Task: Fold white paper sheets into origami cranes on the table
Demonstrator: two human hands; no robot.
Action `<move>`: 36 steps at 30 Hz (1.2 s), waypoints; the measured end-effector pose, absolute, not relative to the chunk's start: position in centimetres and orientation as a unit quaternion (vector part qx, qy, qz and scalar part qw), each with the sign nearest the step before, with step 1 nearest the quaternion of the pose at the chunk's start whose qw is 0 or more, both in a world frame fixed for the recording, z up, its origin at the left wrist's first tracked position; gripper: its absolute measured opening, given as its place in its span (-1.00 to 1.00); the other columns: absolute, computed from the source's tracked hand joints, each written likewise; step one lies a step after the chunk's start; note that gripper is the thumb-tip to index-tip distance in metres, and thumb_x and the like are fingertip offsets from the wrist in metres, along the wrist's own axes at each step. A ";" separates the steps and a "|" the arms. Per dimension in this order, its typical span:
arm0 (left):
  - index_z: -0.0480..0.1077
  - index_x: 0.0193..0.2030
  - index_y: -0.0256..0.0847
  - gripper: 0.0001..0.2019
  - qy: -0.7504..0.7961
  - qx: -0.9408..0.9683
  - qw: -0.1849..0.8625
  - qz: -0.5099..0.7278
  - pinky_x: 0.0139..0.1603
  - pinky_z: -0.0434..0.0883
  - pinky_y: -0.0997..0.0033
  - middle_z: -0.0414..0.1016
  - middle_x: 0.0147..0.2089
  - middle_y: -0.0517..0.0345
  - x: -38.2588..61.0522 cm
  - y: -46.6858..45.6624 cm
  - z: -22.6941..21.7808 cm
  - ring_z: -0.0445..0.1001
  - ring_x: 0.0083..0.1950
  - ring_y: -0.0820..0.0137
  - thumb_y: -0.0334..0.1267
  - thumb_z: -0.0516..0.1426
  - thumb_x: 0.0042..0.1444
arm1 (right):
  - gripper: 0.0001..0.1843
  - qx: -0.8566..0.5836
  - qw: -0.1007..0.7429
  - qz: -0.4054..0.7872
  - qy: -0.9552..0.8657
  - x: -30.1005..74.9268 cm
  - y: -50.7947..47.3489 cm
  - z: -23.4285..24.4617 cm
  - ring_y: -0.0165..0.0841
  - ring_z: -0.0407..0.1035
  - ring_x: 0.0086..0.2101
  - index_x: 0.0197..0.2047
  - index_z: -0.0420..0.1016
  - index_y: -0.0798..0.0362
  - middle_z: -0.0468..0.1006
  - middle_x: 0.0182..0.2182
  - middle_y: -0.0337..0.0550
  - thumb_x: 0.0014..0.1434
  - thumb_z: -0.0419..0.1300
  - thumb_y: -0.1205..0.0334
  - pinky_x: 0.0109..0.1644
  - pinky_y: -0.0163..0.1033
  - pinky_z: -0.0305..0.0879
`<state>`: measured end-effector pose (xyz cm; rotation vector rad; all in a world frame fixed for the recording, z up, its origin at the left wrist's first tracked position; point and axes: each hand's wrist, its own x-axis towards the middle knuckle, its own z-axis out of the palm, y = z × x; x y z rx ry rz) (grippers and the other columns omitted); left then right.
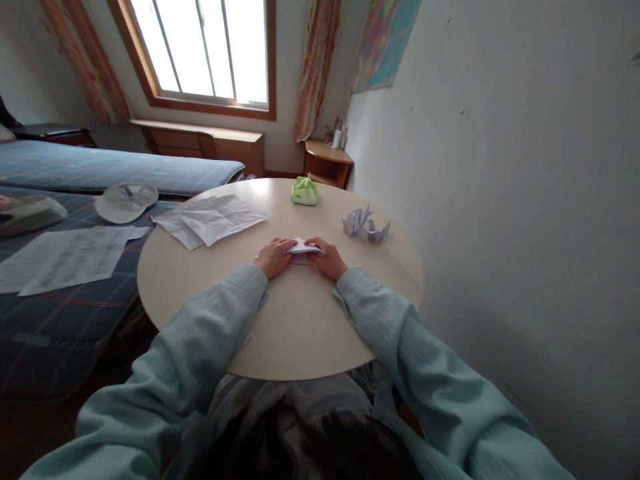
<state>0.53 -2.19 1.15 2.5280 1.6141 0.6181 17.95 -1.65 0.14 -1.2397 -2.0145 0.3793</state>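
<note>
A small folded white paper (304, 249) lies near the middle of the round beige table (300, 320). My left hand (274, 256) grips its left side with curled fingers. My right hand (327, 257) pinches its right side, fingers pressed down on the fold. Both arms wear light blue sleeves. To the right, two finished folded paper figures (364, 225) stand on the table.
Loose white sheets (210, 220) lie at the table's left rear, and a green packet (305, 191) sits at the far edge. A bed (65, 293) with papers and a round white fan (126, 201) is on the left. A plain wall rises on the right.
</note>
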 end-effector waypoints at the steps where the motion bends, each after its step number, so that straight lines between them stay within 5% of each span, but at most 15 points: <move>1: 0.30 0.04 -0.08 -0.61 0.526 0.825 0.040 0.202 0.10 0.25 0.35 0.38 0.05 0.20 0.5 -2.2 1.2 0.28 0.07 0.34 -0.32 -0.04 0.04 | -0.76 -0.483 0.363 0.148 -0.783 18.0 -1.7 0.2 -0.37 0.39 -0.34 -0.23 0.37 0.03 0.52 -0.38 -0.22 -0.04 0.09 0.36 -0.26 -0.32 0.25; 24: 0.36 -0.01 -0.12 -0.64 0.483 0.842 0.054 0.233 0.09 0.26 0.37 0.41 0.02 0.16 0.7 -2.3 1.0 0.31 0.05 0.34 -0.17 -0.01 0.06 | -0.66 -0.481 0.407 0.167 -0.759 17.9 -1.6 0.4 -0.35 0.37 -0.24 -0.21 0.36 0.10 0.50 -0.28 -0.15 -0.11 0.02 0.48 -0.11 -0.26 0.27; 36: 0.40 -0.03 -0.14 -0.53 0.401 0.869 0.138 0.253 0.07 0.25 0.35 0.46 -0.04 0.15 0.9 -2.5 1.5 0.35 -0.01 0.35 0.04 -0.15 0.14 | -0.74 -0.483 0.488 0.213 -0.696 18.2 -1.3 -0.1 -0.41 0.38 -0.33 -0.26 0.41 0.05 0.53 -0.32 -0.22 -0.03 0.01 0.42 -0.22 -0.32 0.29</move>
